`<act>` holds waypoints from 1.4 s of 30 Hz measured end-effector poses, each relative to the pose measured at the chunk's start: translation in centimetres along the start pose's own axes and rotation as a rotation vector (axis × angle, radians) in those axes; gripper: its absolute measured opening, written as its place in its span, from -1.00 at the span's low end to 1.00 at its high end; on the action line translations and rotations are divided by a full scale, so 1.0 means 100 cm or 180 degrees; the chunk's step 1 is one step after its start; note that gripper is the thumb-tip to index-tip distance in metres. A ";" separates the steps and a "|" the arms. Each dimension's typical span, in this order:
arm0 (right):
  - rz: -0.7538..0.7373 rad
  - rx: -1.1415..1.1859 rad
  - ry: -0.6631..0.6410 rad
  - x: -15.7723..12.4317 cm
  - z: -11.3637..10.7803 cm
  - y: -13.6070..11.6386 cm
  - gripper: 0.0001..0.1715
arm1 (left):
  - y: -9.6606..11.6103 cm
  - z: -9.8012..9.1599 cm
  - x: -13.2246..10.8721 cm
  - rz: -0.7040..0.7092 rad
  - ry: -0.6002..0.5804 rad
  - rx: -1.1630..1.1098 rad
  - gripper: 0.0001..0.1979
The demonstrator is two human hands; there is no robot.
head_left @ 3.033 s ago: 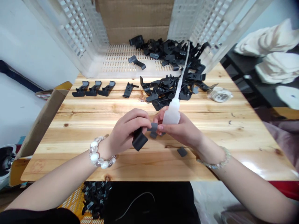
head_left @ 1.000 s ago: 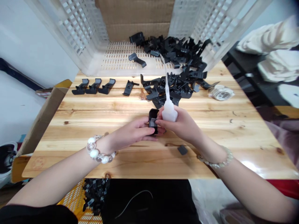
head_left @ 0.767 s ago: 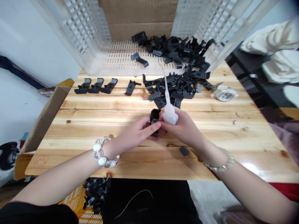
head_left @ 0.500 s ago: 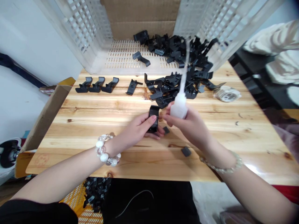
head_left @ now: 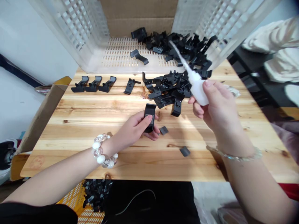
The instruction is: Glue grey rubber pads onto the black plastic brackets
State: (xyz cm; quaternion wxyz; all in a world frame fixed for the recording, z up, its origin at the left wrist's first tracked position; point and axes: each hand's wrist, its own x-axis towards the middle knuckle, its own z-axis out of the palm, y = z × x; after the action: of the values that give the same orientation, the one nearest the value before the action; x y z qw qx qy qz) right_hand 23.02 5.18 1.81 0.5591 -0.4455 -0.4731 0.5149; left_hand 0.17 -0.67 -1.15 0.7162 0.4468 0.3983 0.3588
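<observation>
A black plastic clip (head_left: 150, 109) is held upright by my left hand (head_left: 137, 126), with the thumb across its front and the fingers behind. My right hand (head_left: 216, 104) grips a white squeeze bottle (head_left: 199, 91) with a long thin nozzle that points up and to the left. Just right of my left hand lies a small dark square pad (head_left: 163, 130), and another dark pad (head_left: 185, 151) is nearer the front edge. Beyond both hands is a heap of black clips (head_left: 171, 82) on the wooden table (head_left: 93, 124).
Several black clips (head_left: 94, 83) stand in a row at the back left. A white plastic crate (head_left: 93, 63) holding more clips is behind them. A roll of tape (head_left: 233, 91) is partly hidden by my right hand. Below the table is a yellow basket (head_left: 74, 199) of small black parts.
My right hand has moved right and turned, so the bottle's nozzle now leans left. A clip at the front of the heap has come into view. My left hand still holds its clip.
</observation>
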 end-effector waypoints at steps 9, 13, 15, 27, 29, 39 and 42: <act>-0.0092 0.0501 -0.0033 0.009 -0.013 -0.006 -0.65 | 0.000 0.000 0.002 -0.0081 0.0066 0.0017 -0.76; -0.0166 0.0576 -0.0015 0.006 -0.010 -0.010 -0.63 | 0.000 -0.002 0.004 -0.0258 0.0098 -0.0153 -0.78; -0.0272 0.0518 0.0007 0.005 -0.009 -0.010 -0.61 | 0.001 -0.002 0.005 -0.0374 0.0098 -0.0219 -0.80; -0.0746 0.0532 0.0365 -0.002 -0.002 -0.009 -0.86 | -0.001 -0.005 0.005 -0.0632 -0.0146 -0.0099 -0.78; -0.0832 0.0500 0.0367 -0.003 0.000 -0.008 -0.85 | 0.000 -0.004 0.005 -0.0705 -0.0215 -0.0003 -0.78; -0.1159 0.0354 0.0451 -0.010 0.003 -0.006 -0.87 | 0.005 -0.006 0.006 -0.0901 -0.0517 0.0304 -0.81; -0.1200 0.0290 0.0464 -0.011 0.005 -0.006 -0.87 | 0.005 -0.006 0.006 -0.0954 -0.0544 0.0347 -0.81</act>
State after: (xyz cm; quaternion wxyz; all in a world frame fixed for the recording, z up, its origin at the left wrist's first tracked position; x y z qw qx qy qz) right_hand 22.62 4.04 2.40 0.6979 -0.3593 -0.4826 0.3885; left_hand -0.18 0.24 -0.97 0.7677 0.4494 0.4170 0.1865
